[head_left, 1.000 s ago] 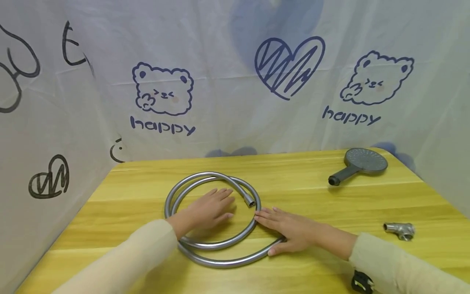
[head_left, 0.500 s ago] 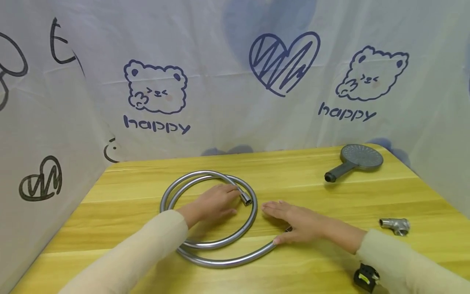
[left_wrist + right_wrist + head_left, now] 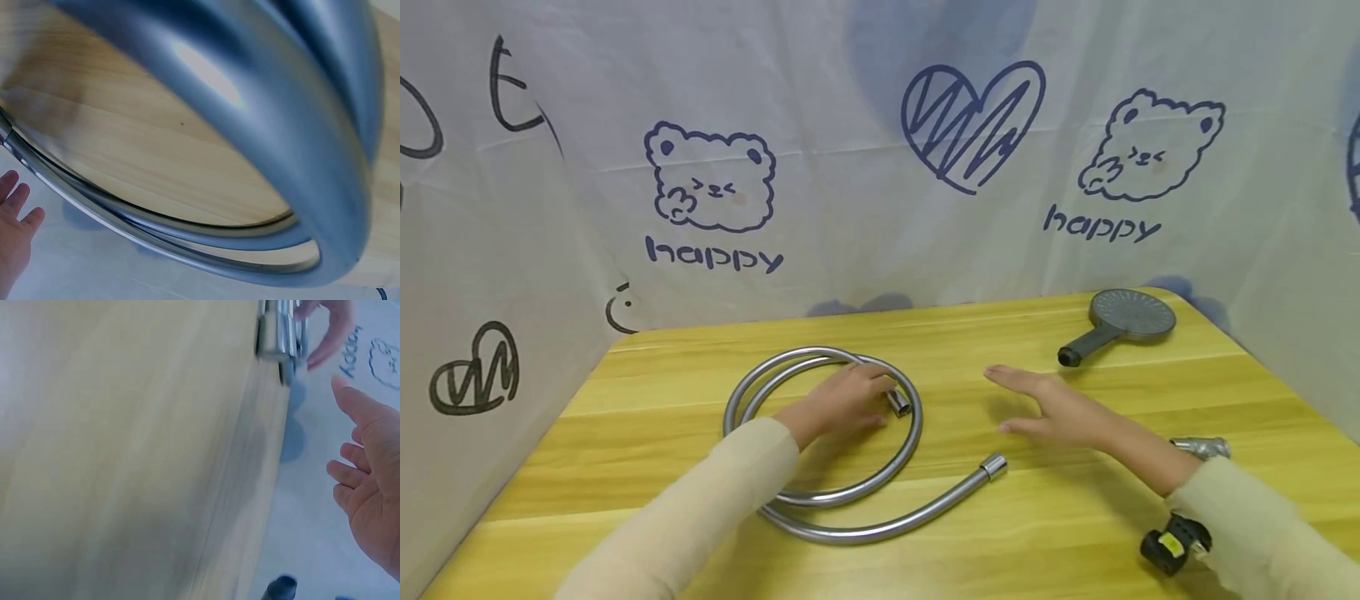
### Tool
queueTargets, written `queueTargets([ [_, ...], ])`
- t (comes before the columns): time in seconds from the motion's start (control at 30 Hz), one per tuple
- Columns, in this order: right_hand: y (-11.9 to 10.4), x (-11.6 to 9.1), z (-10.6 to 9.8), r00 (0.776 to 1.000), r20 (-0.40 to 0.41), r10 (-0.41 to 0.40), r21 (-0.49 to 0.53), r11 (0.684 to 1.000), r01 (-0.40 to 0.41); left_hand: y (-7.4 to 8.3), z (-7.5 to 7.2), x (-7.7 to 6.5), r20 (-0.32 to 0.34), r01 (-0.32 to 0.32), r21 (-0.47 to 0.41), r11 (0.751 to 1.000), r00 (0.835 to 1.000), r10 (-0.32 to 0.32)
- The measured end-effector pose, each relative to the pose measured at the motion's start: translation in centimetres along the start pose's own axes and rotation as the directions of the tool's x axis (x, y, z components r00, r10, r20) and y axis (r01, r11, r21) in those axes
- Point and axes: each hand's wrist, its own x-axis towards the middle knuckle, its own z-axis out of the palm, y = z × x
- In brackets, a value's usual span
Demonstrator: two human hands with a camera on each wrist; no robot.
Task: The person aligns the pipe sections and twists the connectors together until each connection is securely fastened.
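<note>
A grey metallic shower hose (image 3: 857, 533) lies in loops on the table. My left hand (image 3: 846, 398) is over the coil, its fingers reaching to the hose beside the inner end fitting (image 3: 898, 404). In the left wrist view, the fingers (image 3: 14, 199) look straight and apart from the hose. My right hand (image 3: 1060, 408) hovers above the table with thumb and fingers spread, holding nothing. Below and left of it, the outer end fitting (image 3: 994, 465) points right. A grey shower head (image 3: 1131, 315) lies beyond the right hand, its handle angled towards me.
A metal tee-shaped fitting (image 3: 1206, 448) lies at the right, partly hidden by the right forearm. The wooden table (image 3: 655, 400) backs onto a white cloth (image 3: 850, 208) with drawings. A black device (image 3: 1176, 543) is on the right wrist.
My right hand has let go of the hose's outer end and moved up and right, leaving the fitting exposed. My left hand has shifted right, towards the inner end of the hose.
</note>
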Motion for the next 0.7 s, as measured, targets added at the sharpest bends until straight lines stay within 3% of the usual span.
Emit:
queueTargets([
  [0.17, 1.5, -0.6, -0.9, 0.994, -0.111, -0.017, -0.052, 0.999, 0.011, -0.1, 0.2, 0.5, 0.015, 0.031, -0.015, 0.999, 0.999, -0.031],
  [0.3, 2.7, -1.0, -1.9, 0.988, -0.147, 0.055, -0.052, 0.997, -0.064, -0.4, 0.2, 0.7, 0.031, 0.043, -0.024, 0.999, 0.999, -0.042],
  [0.7, 7.1, -2.1, -3.6, 0.945, -0.191, 0.265, -0.004, 0.963, -0.271, -0.6, 0.3, 1.2, 0.031, -0.001, -0.030, 1.000, 1.000, 0.002],
])
